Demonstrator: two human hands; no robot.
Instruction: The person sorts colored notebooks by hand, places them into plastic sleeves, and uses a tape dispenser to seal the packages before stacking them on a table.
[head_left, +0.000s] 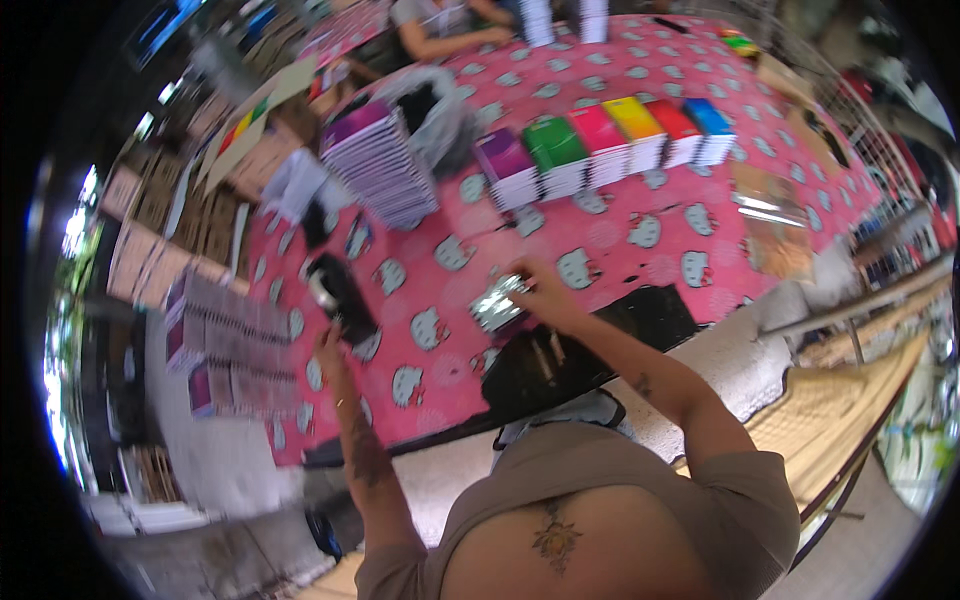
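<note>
On the pink patterned tablecloth [455,330], my right hand [543,292] grips the edge of a small shiny packet [500,303], apparently a notebook in clear plastic, with glare hiding its cover. Further left, my left hand [333,352] is at the near end of a black elongated object [342,300] that looks like a tape dispenser. Its fingers are pinched together, and whatever lies between them is too small to make out. Beneath my right forearm, a black sheet [545,362] covers the table's near edge.
Beyond my hands stands a row of coloured notebook stacks [555,150]. A tall purple notebook stack [378,160] leans beside a plastic bag [440,115]. Cardboard boxes [165,215] and more notebook piles [225,340] are at left. Another person [440,30] sits across the table.
</note>
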